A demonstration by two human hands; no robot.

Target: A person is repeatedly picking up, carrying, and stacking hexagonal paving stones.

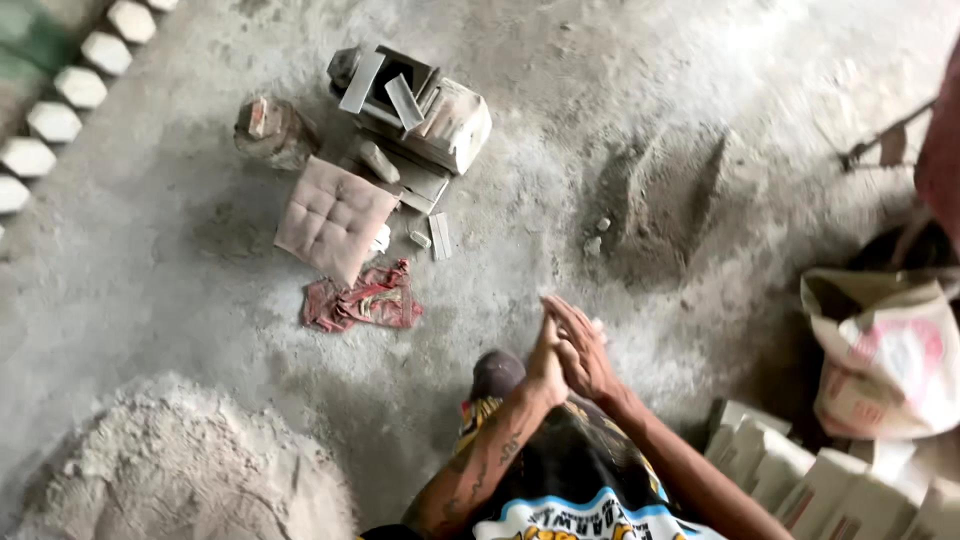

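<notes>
The left hand (547, 362) and the right hand (580, 350) meet palm against palm in front of the person's body, above the dusty concrete floor (180, 260); the fingers of both lie nearly straight and close together, the right ones spread a little across the left, and nothing can be seen held between them. Both forearms are powdered grey, and the left one carries dark tattoo marks. Directly under the hands, a dark rounded shape, perhaps the toe of a shoe (497, 374), shows above the patterned garment (580, 490) at the bottom edge. Just left of the hands lies a crumpled red rag (368, 300), touching the lower corner of a quilted pinkish cushion (335, 217). Beyond the cushion stands a cluster of grey metal mould boxes and plates (420, 105), with a dusty squat container (272, 130) to its left. A heap of grey sand or cement mix (180, 470) fills the lower left corner. At the right sits an open cement sack (885, 350), and below it a row of pale cast blocks (800, 480). More pale hexagonal blocks (55, 120) line the upper left corner.
</notes>
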